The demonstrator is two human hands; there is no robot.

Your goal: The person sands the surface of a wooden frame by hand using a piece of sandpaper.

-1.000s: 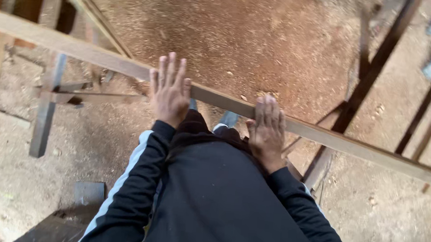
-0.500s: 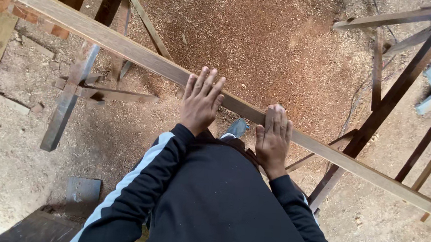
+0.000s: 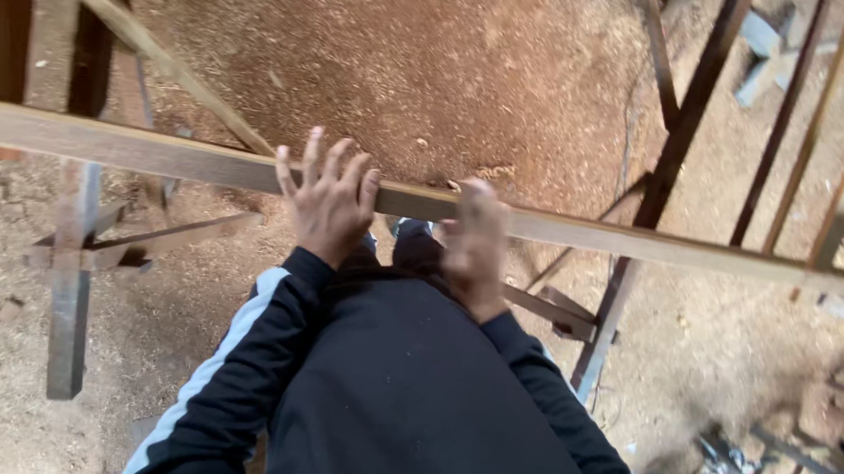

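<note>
Two hands rest on one long wooden plank [image 3: 578, 232] that crosses the view from nine o'clock to three o'clock: one left hand [image 3: 326, 207] with its five fingers spread, and one right hand [image 3: 475, 245], blurred, so its fingers cannot be counted. One thinner wooden strip [image 3: 150, 50] slants from eleven o'clock down to the plank. Two dark sleeves show at six o'clock, and one of them, the left sleeve [image 3: 228, 372], carries one pale stripe. One dark metal post [image 3: 676, 155] leans at one o'clock. One upright metal stand [image 3: 70, 284] is at eight o'clock. One floor [image 3: 433, 62] covered in sawdust lies beneath
</note>
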